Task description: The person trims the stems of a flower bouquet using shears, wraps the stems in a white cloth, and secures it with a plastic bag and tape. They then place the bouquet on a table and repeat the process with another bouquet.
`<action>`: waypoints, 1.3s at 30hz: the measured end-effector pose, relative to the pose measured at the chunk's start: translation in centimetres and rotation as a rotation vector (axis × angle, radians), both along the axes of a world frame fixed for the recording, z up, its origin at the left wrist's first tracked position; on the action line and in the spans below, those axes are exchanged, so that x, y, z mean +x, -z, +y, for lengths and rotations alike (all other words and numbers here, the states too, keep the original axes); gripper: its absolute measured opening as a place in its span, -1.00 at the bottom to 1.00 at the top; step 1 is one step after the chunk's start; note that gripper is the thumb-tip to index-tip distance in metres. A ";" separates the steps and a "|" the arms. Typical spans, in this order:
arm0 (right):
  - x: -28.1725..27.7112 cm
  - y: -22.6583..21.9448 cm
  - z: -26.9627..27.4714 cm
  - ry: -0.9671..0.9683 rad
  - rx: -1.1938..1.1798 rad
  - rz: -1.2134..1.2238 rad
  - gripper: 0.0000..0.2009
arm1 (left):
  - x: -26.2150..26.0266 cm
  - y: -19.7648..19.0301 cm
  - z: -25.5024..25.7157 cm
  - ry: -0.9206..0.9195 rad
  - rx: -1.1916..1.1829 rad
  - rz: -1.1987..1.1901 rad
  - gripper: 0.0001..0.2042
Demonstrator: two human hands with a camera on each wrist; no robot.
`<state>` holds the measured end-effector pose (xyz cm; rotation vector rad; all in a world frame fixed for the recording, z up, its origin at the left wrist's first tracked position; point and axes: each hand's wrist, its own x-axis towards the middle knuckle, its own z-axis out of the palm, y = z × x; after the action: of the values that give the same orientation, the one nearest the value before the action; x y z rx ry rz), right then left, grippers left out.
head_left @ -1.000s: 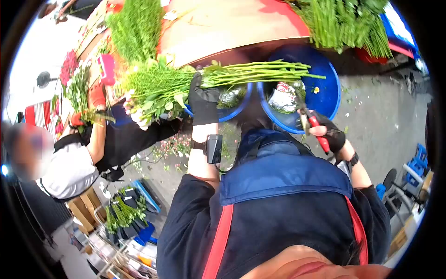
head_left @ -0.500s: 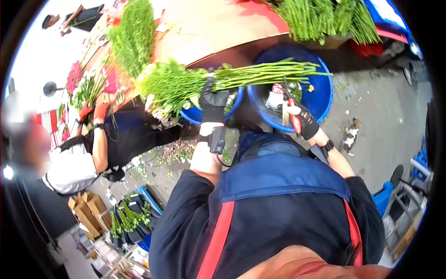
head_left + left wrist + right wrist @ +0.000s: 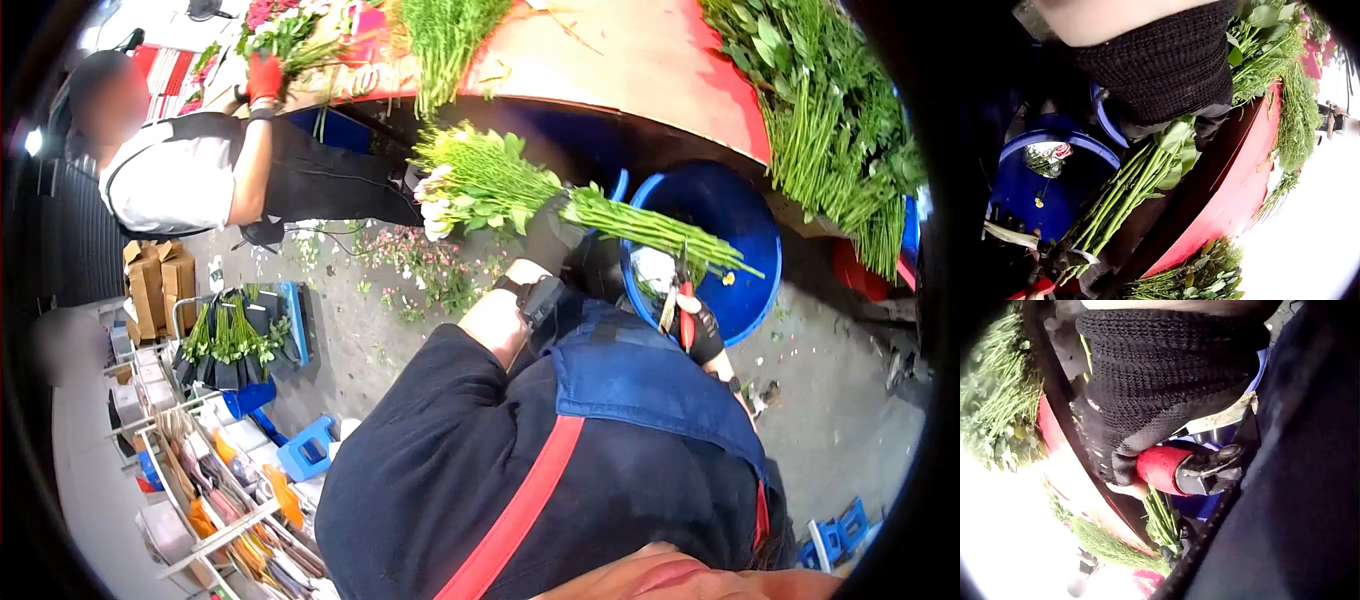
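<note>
My black-gloved left hand [image 3: 553, 232] grips a bunch of green stems [image 3: 650, 222] around its middle, with leaves and pale pink and white blossoms [image 3: 437, 205] on the left and bare stems pointing right. My right hand [image 3: 704, 334], in a black glove with bare fingertips, holds red-handled pruning shears [image 3: 686, 316] below the stem ends. In the left wrist view the curved blade [image 3: 1082, 257] lies at the cut ends of the stems [image 3: 1129, 197]. The right wrist view shows the red handle [image 3: 1161, 470] in my right hand [image 3: 1147, 394].
A blue bin [image 3: 770, 262] stands beneath the stem ends, with clippings inside. Beyond it is a red-edged table [image 3: 640, 65] with heaps of greenery [image 3: 840, 130]. Another person [image 3: 185, 175] works at the left. Petals litter the floor [image 3: 340, 290], near a cart [image 3: 304, 325].
The view has swung left and down. The bunch now slants down toward the right, and the shears have come up close to its stem ends. Both hands keep their hold.
</note>
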<state>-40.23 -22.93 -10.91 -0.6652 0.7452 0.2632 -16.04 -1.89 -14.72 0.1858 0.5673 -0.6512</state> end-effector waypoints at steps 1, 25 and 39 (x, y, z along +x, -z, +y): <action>0.3 0.4 -0.4 -0.018 -0.022 -0.021 -0.72 | -0.5 -1.2 0.4 0.085 0.178 -0.204 -0.78; 3.9 -3.6 -2.7 -0.325 -0.862 -0.430 -0.12 | 1.9 -4.7 1.4 -0.048 -0.103 -0.334 -0.57; 3.2 -5.5 -4.1 -0.252 -0.981 -0.470 -0.06 | 2.4 -8.7 -3.3 -0.104 -0.204 -0.595 -0.51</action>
<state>-37.06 -27.01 -5.42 -1.6899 0.2916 -0.0588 -13.61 -5.18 -5.98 0.1477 -0.0624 -0.5147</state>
